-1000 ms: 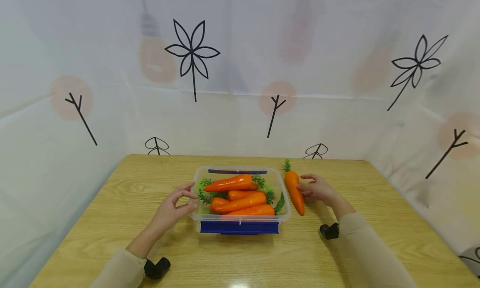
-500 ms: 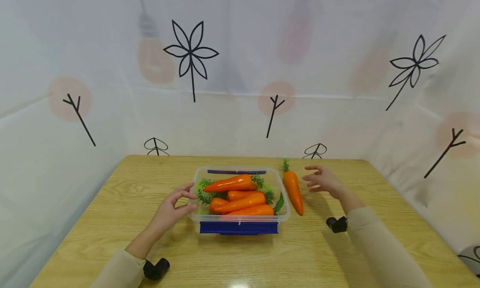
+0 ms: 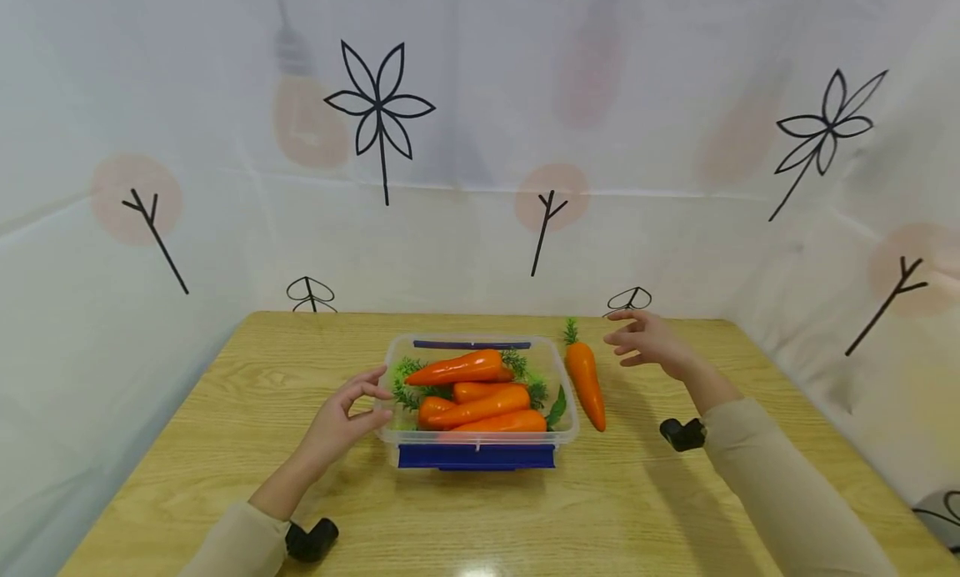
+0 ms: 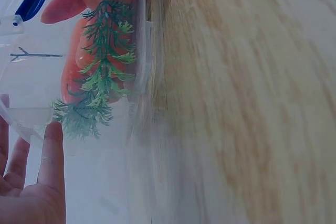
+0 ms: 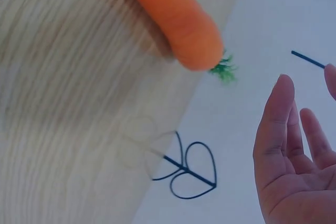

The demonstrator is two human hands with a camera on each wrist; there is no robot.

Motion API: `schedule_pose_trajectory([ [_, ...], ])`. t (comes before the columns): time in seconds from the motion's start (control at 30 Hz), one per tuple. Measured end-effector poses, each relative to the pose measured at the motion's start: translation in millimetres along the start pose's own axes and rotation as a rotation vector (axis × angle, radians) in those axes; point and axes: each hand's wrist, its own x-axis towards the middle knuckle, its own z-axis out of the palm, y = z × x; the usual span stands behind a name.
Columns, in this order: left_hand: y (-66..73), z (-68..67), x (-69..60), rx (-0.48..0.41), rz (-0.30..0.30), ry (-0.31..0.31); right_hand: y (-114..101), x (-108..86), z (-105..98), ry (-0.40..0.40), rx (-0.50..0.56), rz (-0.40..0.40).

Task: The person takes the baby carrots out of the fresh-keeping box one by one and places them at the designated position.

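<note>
The loose carrot (image 3: 585, 385) lies on the wood-grain table (image 3: 600, 510), just right of the clear box (image 3: 480, 438) of carrots (image 3: 487, 406), with a pale cloth backdrop (image 3: 450, 252) printed with black line flowers behind. The right hand (image 3: 651, 343), fingers parted and holding nothing, hangs near the loose carrot's leafy end, while the left hand (image 3: 337, 418) has thumb and fingers spread at the box's left rim, possibly touching it, though the views hardly settle that. The left wrist view brings up feathery greens (image 4: 107, 59) that look small from the head; the right wrist view shows the palm side of the right hand.
</note>
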Motion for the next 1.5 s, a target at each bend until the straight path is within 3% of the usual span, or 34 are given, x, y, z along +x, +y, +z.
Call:
schedule_pose_trajectory([
  [0.77,-1.4,-0.3,-0.3,-0.001,0.006,0.000,-62.9,4.4,26.2,-0.067,-0.125,-0.117],
  [1.5,-1.5,0.4,-1.7,0.003,-0.001,-0.002,-93.6,22.4,70.2,-0.196,-0.162,-0.181],
])
